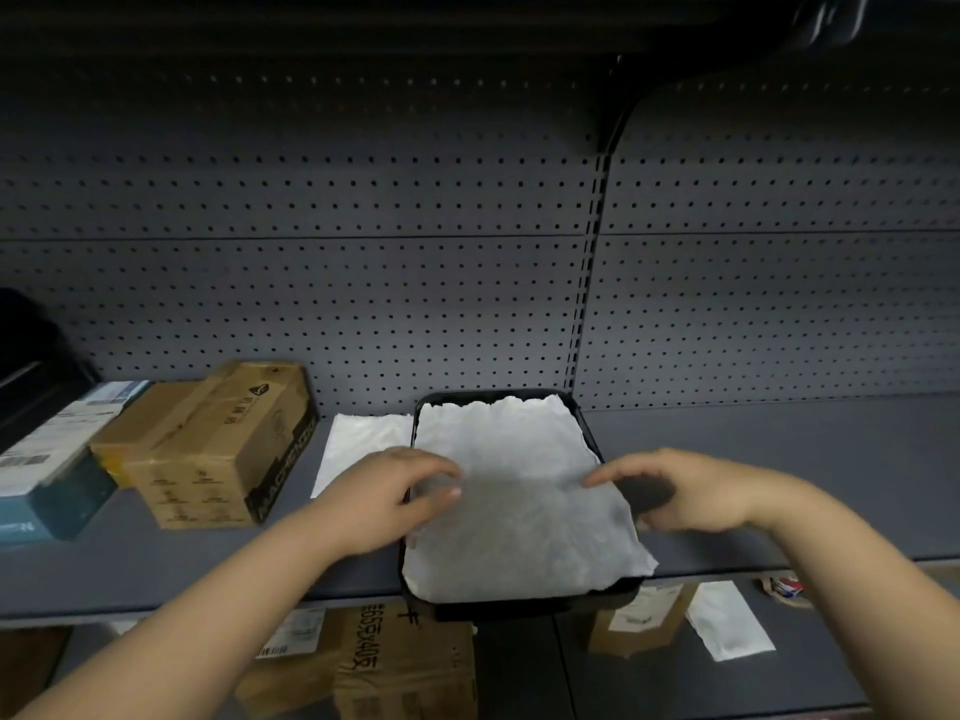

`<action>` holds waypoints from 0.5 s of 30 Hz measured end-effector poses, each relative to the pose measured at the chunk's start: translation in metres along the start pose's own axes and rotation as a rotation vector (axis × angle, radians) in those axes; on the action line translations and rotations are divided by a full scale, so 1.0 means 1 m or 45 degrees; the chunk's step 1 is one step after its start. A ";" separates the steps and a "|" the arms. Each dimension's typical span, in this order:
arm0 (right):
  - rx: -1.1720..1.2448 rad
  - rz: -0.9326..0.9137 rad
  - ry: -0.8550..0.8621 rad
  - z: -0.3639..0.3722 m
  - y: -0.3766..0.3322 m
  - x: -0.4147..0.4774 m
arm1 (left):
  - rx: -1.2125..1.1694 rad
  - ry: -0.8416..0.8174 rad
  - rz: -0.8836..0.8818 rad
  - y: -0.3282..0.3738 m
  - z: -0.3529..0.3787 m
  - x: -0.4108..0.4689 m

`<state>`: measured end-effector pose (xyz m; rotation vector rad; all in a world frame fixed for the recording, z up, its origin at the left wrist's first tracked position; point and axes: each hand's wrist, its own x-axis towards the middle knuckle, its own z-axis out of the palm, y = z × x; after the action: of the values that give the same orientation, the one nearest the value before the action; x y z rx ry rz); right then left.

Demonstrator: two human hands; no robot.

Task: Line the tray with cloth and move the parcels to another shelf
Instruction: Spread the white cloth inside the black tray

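Note:
A black tray sits on the grey shelf, its front edge overhanging slightly. A white cloth lies spread inside it, its right front corner hanging over the tray's rim. My left hand rests at the cloth's left edge with thumb and fingers pinching it. On the right side my right hand touches the cloth with its fingertips. Left of the tray stand parcels: a brown cardboard box, a smaller brown box and a blue-and-white package.
A second white cloth lies flat on the shelf between the tray and the boxes. The lower shelf holds cardboard boxes, a brown parcel and a white packet. A perforated grey back panel rises behind.

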<state>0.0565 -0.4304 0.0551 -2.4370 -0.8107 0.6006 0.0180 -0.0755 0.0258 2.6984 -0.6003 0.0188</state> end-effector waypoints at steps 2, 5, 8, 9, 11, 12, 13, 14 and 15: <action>0.136 -0.028 0.033 -0.011 -0.010 0.013 | 0.033 0.005 -0.021 0.001 0.003 0.022; -0.025 0.045 0.188 -0.006 -0.020 0.053 | 0.125 -0.188 -0.066 0.011 0.018 0.054; -0.317 0.155 0.025 0.013 -0.021 0.094 | 0.248 -0.439 -0.151 0.019 0.034 0.075; -0.407 0.195 -0.053 0.016 -0.019 0.103 | 0.269 -0.495 -0.195 0.016 0.038 0.080; -0.518 0.266 -0.176 0.018 -0.014 0.113 | 0.282 -0.553 -0.254 0.007 0.042 0.086; -0.542 0.290 -0.212 0.018 -0.012 0.115 | 0.273 -0.565 -0.273 0.002 0.043 0.088; -0.548 0.310 -0.235 0.018 -0.009 0.117 | 0.259 -0.569 -0.283 -0.002 0.043 0.089; -0.546 0.321 -0.255 0.018 -0.007 0.118 | 0.251 -0.566 -0.285 -0.004 0.043 0.089; -0.538 0.331 -0.266 0.019 -0.006 0.120 | 0.246 -0.561 -0.282 -0.006 0.044 0.090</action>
<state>0.1306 -0.3437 0.0141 -2.9319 -0.7687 0.8659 0.0990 -0.1232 -0.0085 2.9597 -0.4318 -0.6192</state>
